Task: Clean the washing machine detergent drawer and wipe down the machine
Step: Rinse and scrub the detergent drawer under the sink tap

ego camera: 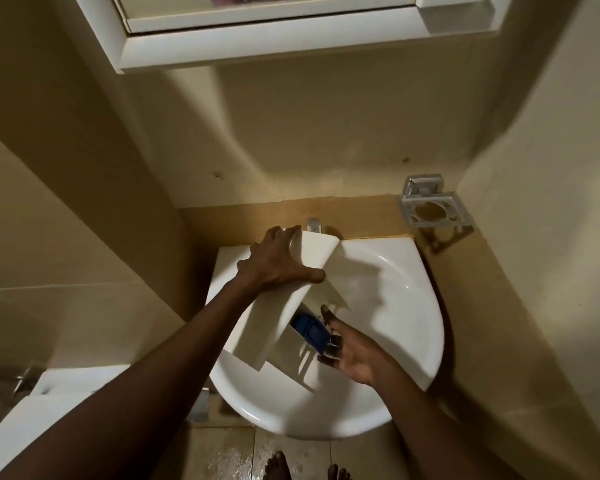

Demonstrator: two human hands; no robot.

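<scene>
Head view: the white plastic detergent drawer (257, 336) is held tilted above the bowl of the white ceramic corner sink (426, 327), long front panel uppermost. Left hand (278, 263) grips that panel's far end, fingers and thumb clamped round it. Right hand (352, 353), over the sink's near side, has fingers straight and apart, tips touching the drawer's blue plastic insert (309, 329), whose moulded marking is too blurred to read.
</scene>
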